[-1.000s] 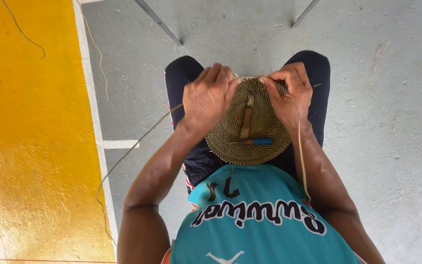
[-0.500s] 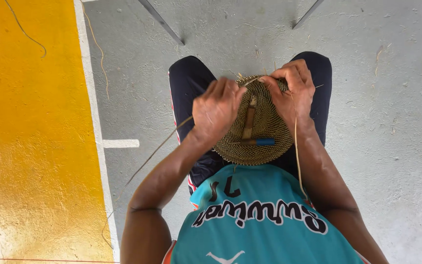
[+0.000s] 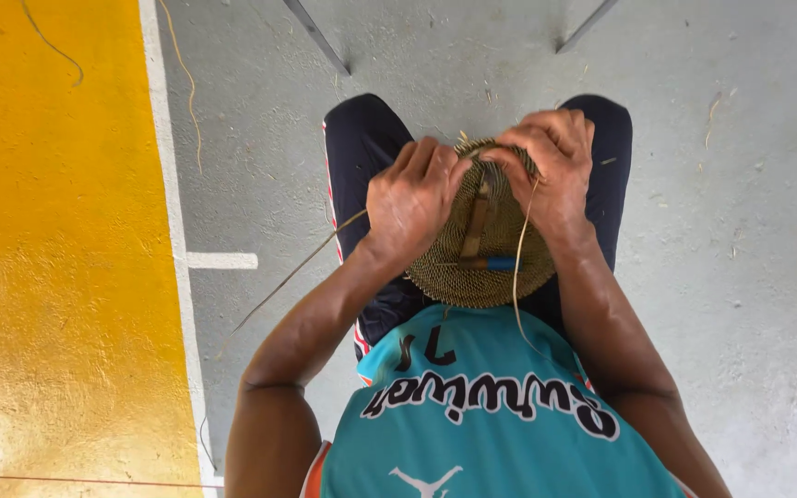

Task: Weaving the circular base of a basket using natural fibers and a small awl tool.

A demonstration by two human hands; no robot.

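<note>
Hands, left hand and right hand, grip round coiled-fibre basket (tight, ridged weave).

**Hands close in at the far rim**

The left hand has slid up and to the right across the round woven straw-coloured disc — a second ago it lay spread over the disc's left edge, now it bunches near the upper rim. The right hand has curled tighter over the top of the frame's centre, fingers nearer the left hand's. The long thin straw strand trailing lower left now slants more steeply. The disc sits tilted further upright.
</note>
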